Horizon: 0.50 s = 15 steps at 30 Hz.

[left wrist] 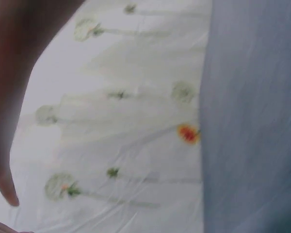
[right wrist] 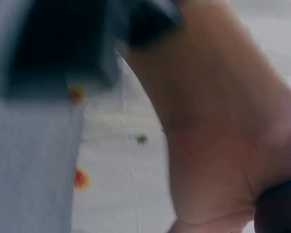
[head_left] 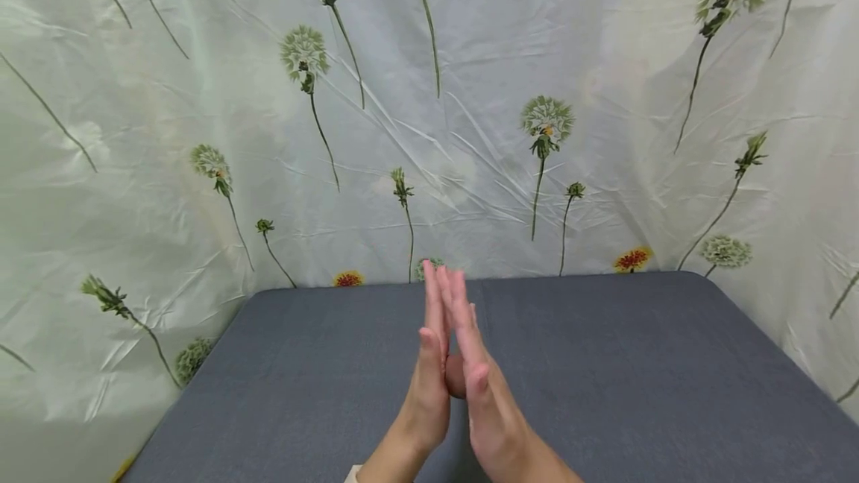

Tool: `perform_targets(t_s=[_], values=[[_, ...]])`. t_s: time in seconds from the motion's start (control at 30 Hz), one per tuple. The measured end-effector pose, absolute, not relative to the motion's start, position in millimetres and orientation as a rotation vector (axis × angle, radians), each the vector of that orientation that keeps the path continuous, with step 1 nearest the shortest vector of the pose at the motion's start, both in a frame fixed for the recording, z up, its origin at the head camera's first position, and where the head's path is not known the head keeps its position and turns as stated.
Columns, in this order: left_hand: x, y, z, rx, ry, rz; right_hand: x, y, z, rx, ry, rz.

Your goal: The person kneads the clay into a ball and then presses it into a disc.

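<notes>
In the head view my left hand (head_left: 429, 393) and right hand (head_left: 490, 408) face each other palm to palm, fingers straight and pointing up and forward above the table. Between the palms sits a small brown rounded thing (head_left: 455, 376), touched from both sides and partly hidden; its kind cannot be made out. The right wrist view has a dark rounded thing (right wrist: 280, 208) at its lower right, against the heel of a hand. Only a sliver of something dark shows at the left edge of the left wrist view, beside fingers (left wrist: 7, 189).
A table with a dark grey cloth top (head_left: 322, 371) lies under the hands. Behind and beside it hangs a pale curtain (head_left: 470, 133) printed with dandelions and orange flowers. A blurred black device (right wrist: 63, 48) fills the upper left of the right wrist view.
</notes>
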State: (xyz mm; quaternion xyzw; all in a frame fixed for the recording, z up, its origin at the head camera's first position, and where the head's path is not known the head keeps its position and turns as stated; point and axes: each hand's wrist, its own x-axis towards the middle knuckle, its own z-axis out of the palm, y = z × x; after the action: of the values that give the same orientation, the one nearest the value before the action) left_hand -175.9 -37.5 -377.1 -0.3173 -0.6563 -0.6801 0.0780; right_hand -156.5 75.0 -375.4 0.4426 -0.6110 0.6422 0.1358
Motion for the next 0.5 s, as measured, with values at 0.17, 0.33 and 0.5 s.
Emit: perform_targets(t_s=[0.17,0.33,0.5], values=[[-162,-21,-385,-1.070,-1.987,-1.933,-164,95,-365,1.113,-1.814,1.960],[-155,-24,-373,-1.093,-1.947,-1.873,-177,93,-379,1.070,-1.839,2.056],[-162,-44,-355,-0.942,-1.897,-1.892,-172,68,-398,1.223,-1.847,2.101]])
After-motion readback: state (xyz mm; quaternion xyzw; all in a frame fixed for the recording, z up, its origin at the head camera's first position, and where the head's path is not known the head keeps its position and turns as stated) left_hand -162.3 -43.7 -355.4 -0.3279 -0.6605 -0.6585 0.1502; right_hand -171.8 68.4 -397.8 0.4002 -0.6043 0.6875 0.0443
